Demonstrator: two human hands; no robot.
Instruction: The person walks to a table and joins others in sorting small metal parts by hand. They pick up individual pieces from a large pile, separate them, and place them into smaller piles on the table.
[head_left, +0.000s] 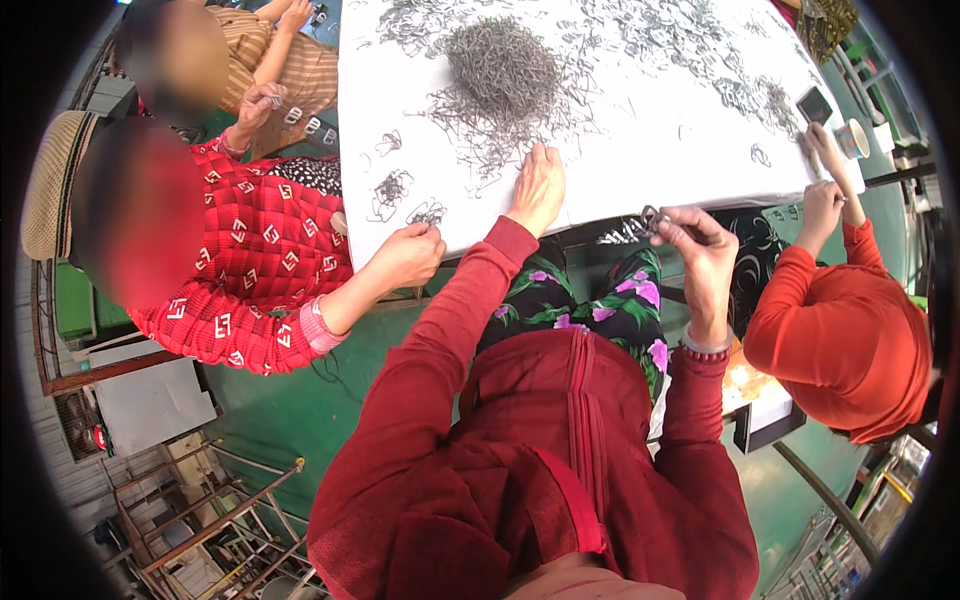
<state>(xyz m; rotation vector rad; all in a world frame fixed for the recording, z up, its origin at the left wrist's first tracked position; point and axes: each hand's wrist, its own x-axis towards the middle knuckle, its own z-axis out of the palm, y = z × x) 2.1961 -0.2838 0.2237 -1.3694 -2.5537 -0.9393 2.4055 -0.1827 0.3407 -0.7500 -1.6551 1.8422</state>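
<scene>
A big heap of thin dark metal wire pieces point(500, 65) rises from the white tabletop point(620, 165), with loose pieces scattered round its foot. My left hand point(540, 187) rests on the table at the near edge of that scatter. Its fingers are curled together, and what they hold, if anything, is hidden. Over the table's near edge, above my lap, my right hand point(700, 240) pinches a small metal buckle point(652, 218) between thumb and fingers. Shiny metal pieces point(625, 232) show just beside and below it.
A co-worker in a red patterned jacket point(240, 250) sits close on my left, a hand near small metal piles point(390, 190). On my right is a person in orange point(840, 330), hands at the table edge. Many flat metal pieces point(650, 45), a phone point(815, 105) and a cup point(852, 139) lie beyond.
</scene>
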